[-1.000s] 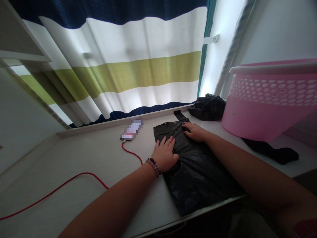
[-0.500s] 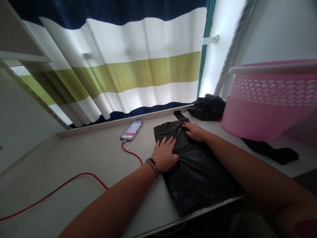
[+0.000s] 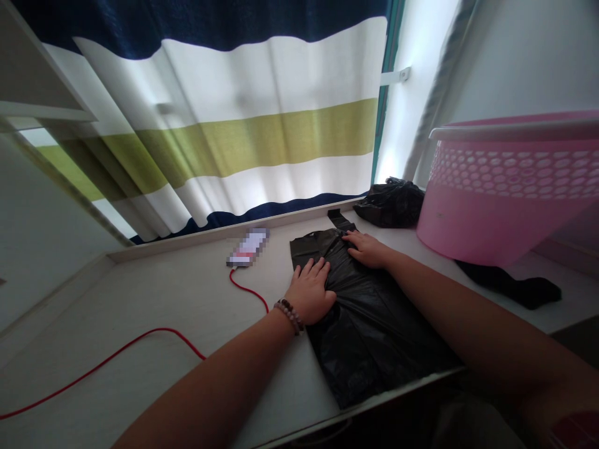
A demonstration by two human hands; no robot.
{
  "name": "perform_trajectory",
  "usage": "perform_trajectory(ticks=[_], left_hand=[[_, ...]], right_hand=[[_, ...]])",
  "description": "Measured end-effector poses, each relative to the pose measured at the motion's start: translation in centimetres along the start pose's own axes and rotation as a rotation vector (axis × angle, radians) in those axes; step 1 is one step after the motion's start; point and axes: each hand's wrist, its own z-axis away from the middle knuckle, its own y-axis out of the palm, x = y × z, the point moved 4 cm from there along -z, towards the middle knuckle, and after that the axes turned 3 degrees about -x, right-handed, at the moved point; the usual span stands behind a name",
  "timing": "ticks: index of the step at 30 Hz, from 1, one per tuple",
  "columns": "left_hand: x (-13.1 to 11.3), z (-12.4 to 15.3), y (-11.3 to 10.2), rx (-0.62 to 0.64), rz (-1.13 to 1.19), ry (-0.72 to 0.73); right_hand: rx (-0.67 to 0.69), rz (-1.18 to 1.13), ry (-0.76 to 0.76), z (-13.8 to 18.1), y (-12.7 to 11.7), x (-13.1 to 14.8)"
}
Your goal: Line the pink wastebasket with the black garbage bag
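A black plastic bag [image 3: 374,330] lies flattened on the white tabletop [image 3: 140,293], creases running across it and its near end reaching the table's front edge. One handle strip sticks out at the far end. My left hand [image 3: 311,293], with a beaded bracelet at the wrist, rests palm down on the bag's left side, fingers spread. Farther up, on the bag's upper right, my right hand [image 3: 367,248] lies with its fingers stretched out over the plastic. Both hands press on the bag without gripping it.
A phone [image 3: 248,247] with a red cable [image 3: 163,328] lies left of the bag. At the back right sit a bunched black bag [image 3: 390,204] and a pink basket [image 3: 477,218], with a black sock-like cloth [image 3: 515,287] beside it. A striped curtain [image 3: 262,137] hangs behind.
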Motion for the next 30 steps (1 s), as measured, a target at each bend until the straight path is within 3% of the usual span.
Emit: perform_trajectory(ticks=[19, 30], left_hand=[[-0.6, 0.2, -0.8, -0.031, 0.060, -0.035], [0.3, 1.6, -2.7, -0.156, 0.168, -0.044]], right_hand=[[-0.029, 0.000, 0.008, 0.6, -0.8, 0.6], [-0.114, -0.023, 0.042, 1.4, -1.6, 0.7]])
